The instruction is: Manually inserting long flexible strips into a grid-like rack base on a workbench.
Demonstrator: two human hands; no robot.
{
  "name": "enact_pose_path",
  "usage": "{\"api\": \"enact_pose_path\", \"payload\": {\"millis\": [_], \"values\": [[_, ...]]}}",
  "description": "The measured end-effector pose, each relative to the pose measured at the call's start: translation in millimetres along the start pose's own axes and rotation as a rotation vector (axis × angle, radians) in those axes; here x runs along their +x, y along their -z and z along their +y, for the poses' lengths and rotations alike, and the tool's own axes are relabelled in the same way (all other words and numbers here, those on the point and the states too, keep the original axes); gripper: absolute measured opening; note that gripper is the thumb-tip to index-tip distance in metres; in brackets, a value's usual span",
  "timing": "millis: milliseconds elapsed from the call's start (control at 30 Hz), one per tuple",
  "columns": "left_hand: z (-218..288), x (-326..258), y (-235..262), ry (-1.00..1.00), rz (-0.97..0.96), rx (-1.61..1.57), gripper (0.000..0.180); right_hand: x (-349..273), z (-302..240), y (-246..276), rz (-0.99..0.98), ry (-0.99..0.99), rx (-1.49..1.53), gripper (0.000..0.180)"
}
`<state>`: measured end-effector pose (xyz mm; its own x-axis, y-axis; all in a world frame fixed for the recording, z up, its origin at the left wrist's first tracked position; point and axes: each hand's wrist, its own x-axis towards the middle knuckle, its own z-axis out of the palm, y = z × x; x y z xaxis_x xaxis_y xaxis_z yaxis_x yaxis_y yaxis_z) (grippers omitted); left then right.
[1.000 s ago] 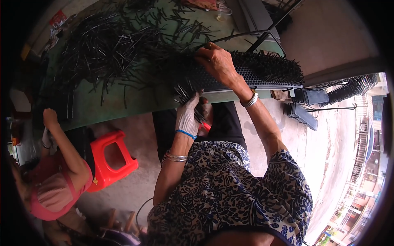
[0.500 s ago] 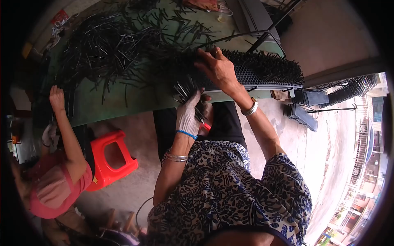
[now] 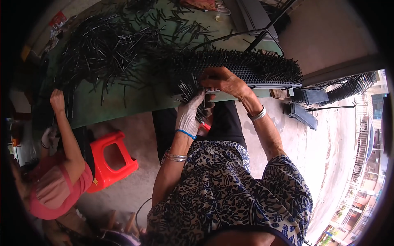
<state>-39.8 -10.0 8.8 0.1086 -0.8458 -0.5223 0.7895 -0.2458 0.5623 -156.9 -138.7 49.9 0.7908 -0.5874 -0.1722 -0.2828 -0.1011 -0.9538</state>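
My left hand, in a pale knitted glove, is closed round a bundle of thin black sticks whose ends fan out above the thumb. Bare, my right hand bends over the top of that bundle with its fingers curled together; what its fingertips hold, if anything, is hidden. Just beyond both hands lies a long dark panel full of round holes. Many black sticks stand upright in its far rows, while the nearer holes at the right show bare.
A big heap of loose black sticks covers the left of the green table. Thin black metal bars cross behind the panel. A co-worker sits at the left beside a red stool. Grey blocks are at the right.
My right hand has come down from the panel's upright sticks towards me, to the bundle in my left hand. The left hand has hardly moved.
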Motion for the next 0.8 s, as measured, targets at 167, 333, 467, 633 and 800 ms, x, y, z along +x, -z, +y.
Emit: {"api": "enact_pose_path", "payload": {"millis": [167,333,467,633,800], "values": [[6,2,4,0.046,-0.087,-0.004,0.026,-2,-2,4,-0.005,-0.014,-0.012,0.021],[10,3,1,0.063,-0.094,0.004,0.026,-6,0,0,0.087,0.047,0.026,0.016],[6,7,3,0.036,-0.072,0.039,0.026,-8,2,1,0.091,0.012,0.029,0.017],[9,5,4,0.027,-0.120,0.130,0.027,-11,1,4,0.084,0.031,0.031,0.015],[11,2,-2,0.003,-0.084,0.192,0.026,-12,10,-5,0.171,0.037,0.119,0.014]]}}
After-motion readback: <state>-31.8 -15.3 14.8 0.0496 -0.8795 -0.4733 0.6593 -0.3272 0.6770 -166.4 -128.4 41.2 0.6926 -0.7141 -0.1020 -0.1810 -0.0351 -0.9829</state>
